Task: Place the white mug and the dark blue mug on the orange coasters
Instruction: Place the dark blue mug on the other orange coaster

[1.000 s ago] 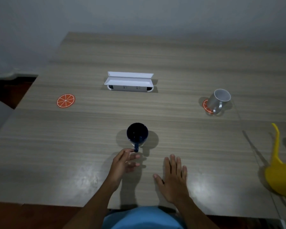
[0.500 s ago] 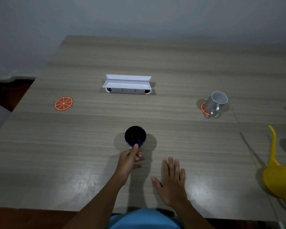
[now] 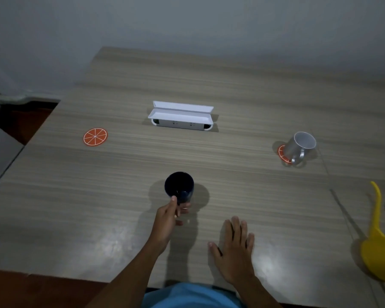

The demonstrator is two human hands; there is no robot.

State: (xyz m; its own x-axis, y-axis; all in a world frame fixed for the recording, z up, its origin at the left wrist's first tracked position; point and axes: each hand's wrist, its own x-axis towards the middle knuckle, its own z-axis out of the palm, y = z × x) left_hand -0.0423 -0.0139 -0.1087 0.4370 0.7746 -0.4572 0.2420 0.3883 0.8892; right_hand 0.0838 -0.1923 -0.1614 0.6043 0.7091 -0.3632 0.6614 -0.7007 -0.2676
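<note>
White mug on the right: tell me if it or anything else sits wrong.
The white mug sits off-centre on its orange coaster, whose near-left edge sticks out. The other orange coaster is bare. The left hand grips the dark blue mug by its handle. Nothing spilled.

This looks like a plain room in a home or small office, dimly lit. A wide table (image 3: 231, 90) with a pale wood-grain laminate top stands against a bare grey wall (image 3: 187, 23). Beyond the left hand (image 3: 167, 221) a white pop-up socket box (image 3: 181, 118) sits open in the tabletop, the sort built into desks. Far to the right of the right hand (image 3: 233, 252) stands a yellow plastic watering can (image 3: 380, 247). Reddish-brown floor (image 3: 20, 123) shows past the table's left edge.
</note>
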